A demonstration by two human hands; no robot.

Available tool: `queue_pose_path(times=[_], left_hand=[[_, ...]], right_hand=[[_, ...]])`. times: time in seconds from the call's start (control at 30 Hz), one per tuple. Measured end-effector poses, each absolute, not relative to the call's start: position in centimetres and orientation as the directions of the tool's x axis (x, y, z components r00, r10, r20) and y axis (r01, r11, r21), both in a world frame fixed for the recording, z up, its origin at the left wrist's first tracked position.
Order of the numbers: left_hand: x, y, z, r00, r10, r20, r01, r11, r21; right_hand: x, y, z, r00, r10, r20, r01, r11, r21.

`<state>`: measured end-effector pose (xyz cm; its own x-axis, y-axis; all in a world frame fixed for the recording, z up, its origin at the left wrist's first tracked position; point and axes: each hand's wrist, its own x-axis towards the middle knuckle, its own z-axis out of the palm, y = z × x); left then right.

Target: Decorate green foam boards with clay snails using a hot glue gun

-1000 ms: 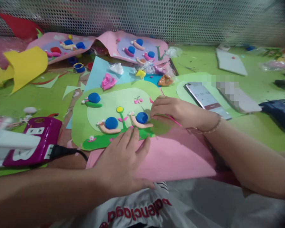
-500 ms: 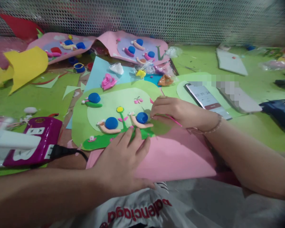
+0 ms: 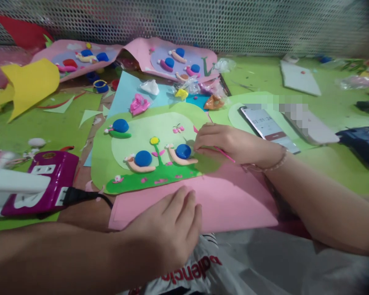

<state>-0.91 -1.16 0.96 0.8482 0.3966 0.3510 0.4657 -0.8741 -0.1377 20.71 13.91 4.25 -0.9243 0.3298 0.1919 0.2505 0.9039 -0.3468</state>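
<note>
My right hand [image 3: 223, 141] curls at the edge of the snail-decorated green card [image 3: 102, 153], which overlaps a pink sheet [image 3: 236, 200]; whether it grips the thin pink strip [image 3: 224, 154], I cannot tell. My left hand [image 3: 176, 225] is loose, apparently empty. Decorating seems underway; the next move likely calls for fine fingertip control.

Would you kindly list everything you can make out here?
Snail picture: one, green, centre
Clay snails: three, blue-shelled, on it
Sheet: one, pink, nearer the person
Clay lumps: several, mixed colours, behind it
Phone: one, dark-edged, right
Glue gun: one, dark blue, far right
Power strip: one, purple, left
Cut scraps: several, pale green, left
Snail-decorated sheets: two, pink, back
Cutout: one, yellow, back left
Board: one, white, back right
Mesh screen: one, grey, rear
Thin strip: one, pink, picture's right
Left hand: one, bare, over pink sheet
Right hand: one, bare, beside strip
</note>
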Motion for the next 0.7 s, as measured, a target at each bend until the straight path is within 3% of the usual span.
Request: queue_pose_path(times=[0.23,0.5,0.7], left_hand=[[-0.72,-1.57,1.73,0.882,0.239,0.406,0.283,-0.958,-0.049],[-0.92,-1.6,0.99,0.767,0.492,0.412,0.575,-0.812,-0.102],[-0.92,-1.59,0.85,0.816,0.426,0.39,0.515,-0.843,-0.156]], right_hand=[[20.69,13.9,4.2,-0.926,0.323,0.198,0.244,0.909,-0.339],[20.65,13.94,4.17,-0.928,0.325,0.184,0.247,0.903,-0.351],[20.68,14.0,4.15,-0.926,0.333,0.177,0.256,0.9,-0.352]])
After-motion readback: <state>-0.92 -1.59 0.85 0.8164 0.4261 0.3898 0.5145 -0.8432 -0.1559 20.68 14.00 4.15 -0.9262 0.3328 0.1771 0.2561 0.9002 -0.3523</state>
